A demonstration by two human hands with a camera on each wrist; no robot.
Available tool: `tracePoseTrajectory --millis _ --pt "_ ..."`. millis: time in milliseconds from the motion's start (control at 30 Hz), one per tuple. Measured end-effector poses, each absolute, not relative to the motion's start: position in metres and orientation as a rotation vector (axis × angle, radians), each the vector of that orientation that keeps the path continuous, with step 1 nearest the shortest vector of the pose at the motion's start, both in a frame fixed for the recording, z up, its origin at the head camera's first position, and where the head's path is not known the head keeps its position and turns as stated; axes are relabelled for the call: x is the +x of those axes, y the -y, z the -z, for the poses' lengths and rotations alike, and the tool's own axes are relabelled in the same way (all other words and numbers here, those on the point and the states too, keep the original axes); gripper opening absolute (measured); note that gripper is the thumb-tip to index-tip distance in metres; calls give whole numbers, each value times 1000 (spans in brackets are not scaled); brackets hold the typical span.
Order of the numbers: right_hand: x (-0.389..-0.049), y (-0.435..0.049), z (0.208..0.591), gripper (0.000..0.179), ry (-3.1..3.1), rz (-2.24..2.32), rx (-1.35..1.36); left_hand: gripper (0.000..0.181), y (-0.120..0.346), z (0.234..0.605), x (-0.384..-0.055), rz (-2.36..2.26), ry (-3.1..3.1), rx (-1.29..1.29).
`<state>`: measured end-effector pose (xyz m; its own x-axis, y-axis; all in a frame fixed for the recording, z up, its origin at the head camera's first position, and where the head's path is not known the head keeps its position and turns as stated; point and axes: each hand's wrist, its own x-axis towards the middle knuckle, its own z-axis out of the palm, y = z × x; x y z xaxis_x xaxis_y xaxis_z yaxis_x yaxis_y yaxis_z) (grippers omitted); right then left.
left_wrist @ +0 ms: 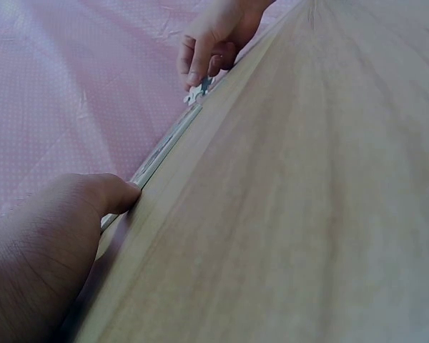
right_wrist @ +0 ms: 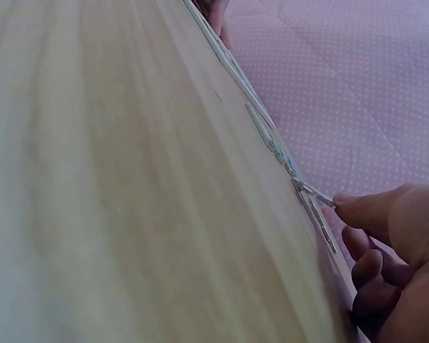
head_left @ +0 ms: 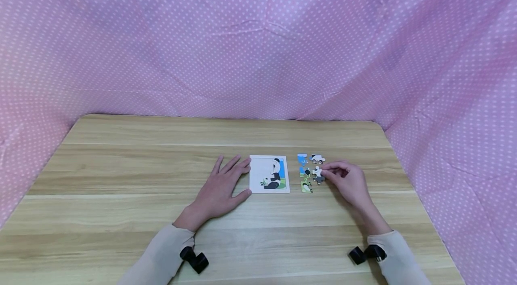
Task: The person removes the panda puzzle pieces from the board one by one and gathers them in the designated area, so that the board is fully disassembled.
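My left hand [head_left: 220,190] lies spread, its straight fingers and thumb touching the left edge of a white-framed puzzle board [head_left: 256,175]. Pieces forming part of a panda picture fill the board's right side; its left side is plain white. To the right of the board, my right hand [head_left: 348,182] pinches a puzzle piece [head_left: 317,176] between thumb and fingers. In the right wrist view that piece [right_wrist: 319,195] is tilted, one end lifted above the loose pieces. The left wrist view shows the left thumb [left_wrist: 121,193] against the board's edge.
Several loose puzzle pieces lie between the board and my right hand, among them a blue one [head_left: 302,158], a panda-face one [head_left: 317,159] and a green one [head_left: 306,186]. Wood-grain table [head_left: 141,164] surrounds them. A pink dotted cloth [head_left: 258,51] hangs behind the table's far edge.
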<state>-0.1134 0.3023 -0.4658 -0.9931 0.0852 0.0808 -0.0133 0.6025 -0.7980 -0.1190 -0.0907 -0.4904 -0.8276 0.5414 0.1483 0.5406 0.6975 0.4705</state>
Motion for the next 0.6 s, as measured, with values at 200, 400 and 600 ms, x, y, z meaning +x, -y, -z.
tracePoseTrajectory --millis 200,400,600 --pt "-116 -304 467 14 2757 -1287 -101 66 91 490 -119 -797 -2891 916" --pt "-118 -304 465 16 2788 -1259 -123 66 90 490 -119 -791 -2892 911" --pt "-119 -302 465 13 2765 -1238 -116 66 90 490 -118 -795 -2889 909"
